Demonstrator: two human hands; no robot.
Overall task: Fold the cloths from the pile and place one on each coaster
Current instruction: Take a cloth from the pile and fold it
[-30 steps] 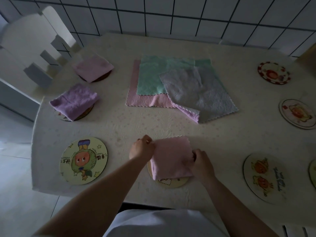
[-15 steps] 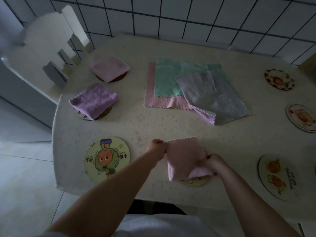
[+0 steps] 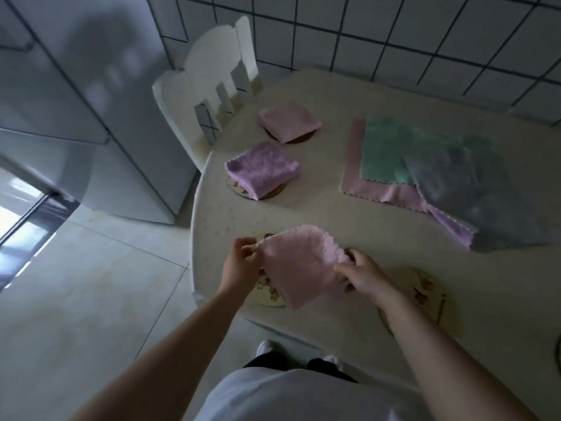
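head view. we see both hands at the near edge of the table (image 3: pixel 349 214), holding one folded pink cloth (image 3: pixel 300 262) between them. left hand (image 3: pixel 241 264) pinches the cloth's left corner, fingers (image 3: pixel 249 244) curled narrow around the scalloped edge. right hand (image 3: pixel 362 276) grips the right side, thumb on top, fingers closed on the fabric. the cloth hangs tilted, its lower corner drooping toward us.

under the left-hand fingers and partly covered by the cloth lies a round coaster (image 3: pixel 267 294) with a cartoon print; whether the cloth touches it we cannot tell. just right of the right-hand fingers, partly hidden by the forearm, lies a second coaster (image 3: pixel 425 291), with a red-and-orange picture and some writing on its rim, too blurred to read.

beyond the left-hand fingers: a folded purple cloth (image 3: pixel 261 169) resting on a printed coaster (image 3: pixel 239 188), marks on its rim unreadable. further out, another folded pink cloth (image 3: pixel 289 122) on a dark coaster (image 3: pixel 299 138).

beyond the right-hand fingers sits the pile: a grey cloth (image 3: pixel 467 196) on top, a green cloth (image 3: pixel 385 150) under it, a flat pink cloth (image 3: pixel 353 174) at the bottom.

white chair (image 3: pixel 212 83) at the table's far left; tiled wall (image 3: pixel 394 34) behind. no brand or legible label anywhere we look.
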